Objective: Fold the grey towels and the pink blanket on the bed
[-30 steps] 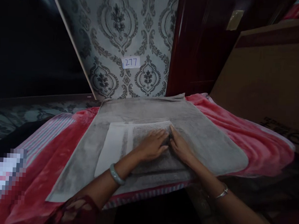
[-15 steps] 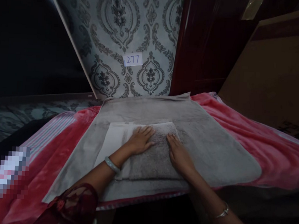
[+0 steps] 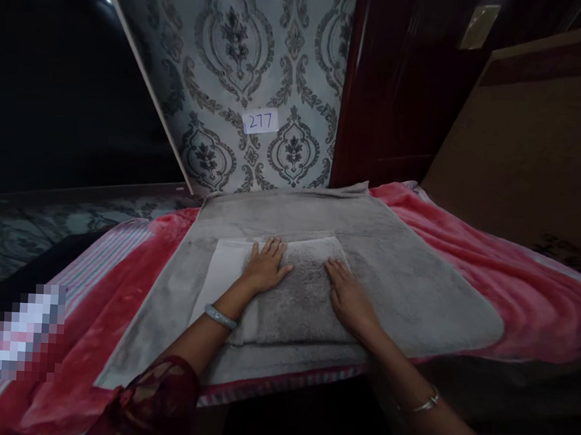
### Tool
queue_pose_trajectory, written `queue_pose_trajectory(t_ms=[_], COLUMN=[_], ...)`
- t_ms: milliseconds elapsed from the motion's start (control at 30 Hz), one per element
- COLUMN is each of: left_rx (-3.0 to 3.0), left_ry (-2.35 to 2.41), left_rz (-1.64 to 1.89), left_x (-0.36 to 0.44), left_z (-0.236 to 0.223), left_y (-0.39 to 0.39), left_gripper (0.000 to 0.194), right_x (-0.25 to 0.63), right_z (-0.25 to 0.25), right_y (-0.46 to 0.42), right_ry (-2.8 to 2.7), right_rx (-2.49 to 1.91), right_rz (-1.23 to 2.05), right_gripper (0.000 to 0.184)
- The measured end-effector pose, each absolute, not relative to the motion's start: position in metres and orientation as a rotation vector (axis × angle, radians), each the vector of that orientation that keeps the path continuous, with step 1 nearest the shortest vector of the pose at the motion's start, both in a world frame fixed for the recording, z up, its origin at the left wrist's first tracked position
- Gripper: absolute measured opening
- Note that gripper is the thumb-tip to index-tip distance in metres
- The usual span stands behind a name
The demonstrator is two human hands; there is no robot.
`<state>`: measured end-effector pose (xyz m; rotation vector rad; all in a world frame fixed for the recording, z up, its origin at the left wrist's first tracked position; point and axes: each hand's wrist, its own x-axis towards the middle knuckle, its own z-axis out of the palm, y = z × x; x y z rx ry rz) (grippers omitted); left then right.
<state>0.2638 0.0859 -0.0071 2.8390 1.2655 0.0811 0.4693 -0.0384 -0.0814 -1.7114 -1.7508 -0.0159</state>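
Observation:
A folded grey towel (image 3: 300, 302) with a paler band along its left side lies on a larger grey cloth (image 3: 394, 281). My left hand (image 3: 264, 267) rests flat on the towel's left part, fingers spread, over the pale band. A white flat piece (image 3: 220, 266), which could be paper or cloth, shows at the towel's left edge. My right hand (image 3: 352, 298) lies along the towel's right edge with fingers stretched out and close together. Neither hand grasps anything. The towel's surface under both palms is hidden.
Under the grey cloth spreads a pink-red blanket (image 3: 464, 252) with a striped edge. Behind stands a patterned wall (image 3: 297, 81) with a paper label (image 3: 260, 120) marked 277. A dark screen (image 3: 73, 89) is at left, a large cardboard box (image 3: 533, 139) at right.
My left hand has slid left and slightly away from me across the towel, toward the pale band. My right hand has stayed at the right edge. The camera view has shifted slightly.

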Motion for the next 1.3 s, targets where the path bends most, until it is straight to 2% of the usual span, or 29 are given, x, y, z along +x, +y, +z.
queue_pose_trajectory(t_ms=[333, 433, 500, 567, 667, 733, 933, 1300], left_rx=[2.767, 2.683, 2.677, 2.706, 2.72, 2.757, 2.837, 2.823], left_ry=[0.456, 0.327, 0.505, 0.868, 1.364, 1.499, 1.525, 1.489], left_rz=[0.085, 0.219, 0.392, 0.497, 0.401, 0.308, 0.287, 0.339], left_x=[0.287, 0.26, 0.236, 0.212, 0.188, 0.181, 0.178, 0.174], left_z=[-0.02, -0.012, -0.003, 0.004, 0.003, -0.006, -0.028, -0.035], left_y=[-0.006, 0.002, 0.025, 0.052, 0.08, 0.086, 0.084, 0.091], left_gripper=[0.083, 0.059, 0.048, 0.049, 0.059, 0.061, 0.06, 0.06], right_x=[0.481, 0.487, 0.484, 0.468, 0.424, 0.389, 0.358, 0.496], right_z=[-0.096, -0.09, -0.075, -0.051, -0.014, -0.003, -0.023, -0.049], right_y=[-0.037, -0.036, -0.031, -0.02, 0.001, 0.014, 0.024, 0.015], right_ry=[-1.687, -1.739, -1.794, -1.884, -2.071, -2.174, -2.4, -1.944], right_rx=[-1.542, -1.604, -1.656, -1.654, -1.574, -1.571, -1.553, -2.135], right_rz=[0.018, 0.05, 0.063, 0.058, 0.065, 0.121, 0.229, 0.114], right_gripper=[0.068, 0.066, 0.062, 0.059, 0.063, 0.07, 0.072, 0.076])
